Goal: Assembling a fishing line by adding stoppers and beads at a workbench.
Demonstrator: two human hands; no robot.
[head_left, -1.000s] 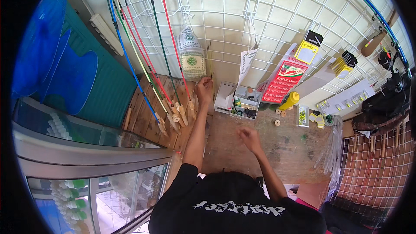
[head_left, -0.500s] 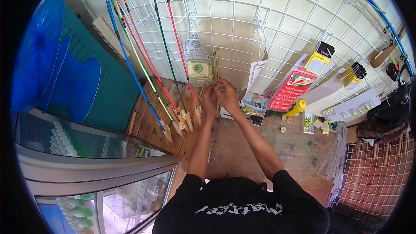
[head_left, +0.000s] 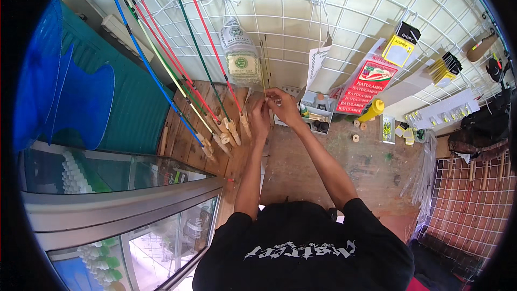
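My left hand (head_left: 260, 119) and my right hand (head_left: 285, 109) meet over the workbench, just below the hanging bag. Their fingertips are pinched close together, nearly touching. Whatever lies between them is too small to make out. Thin upright sticks (head_left: 264, 60) rise behind the fingertips; whether they touch my fingers I cannot tell. The clear bag (head_left: 242, 64) of pale material with a green print hangs beside them. Left of my hands stand several thin fishing rods, among them a red rod (head_left: 209, 35) and a blue rod (head_left: 141, 54), with pale handles (head_left: 233, 132) at the bottom.
A white tray (head_left: 308, 124) of small bottles and dark pieces sits right of my hands. Beyond it are a yellow bottle (head_left: 373, 110) and small wooden rings (head_left: 355, 138). Packaged goods hang on the white wire grid (head_left: 291, 8). A glass display case (head_left: 134, 205) stands at the left.
The view has shifted a little, so the rods and bag appear higher and further left. My right fingers have bent in closer to my left fingertips.
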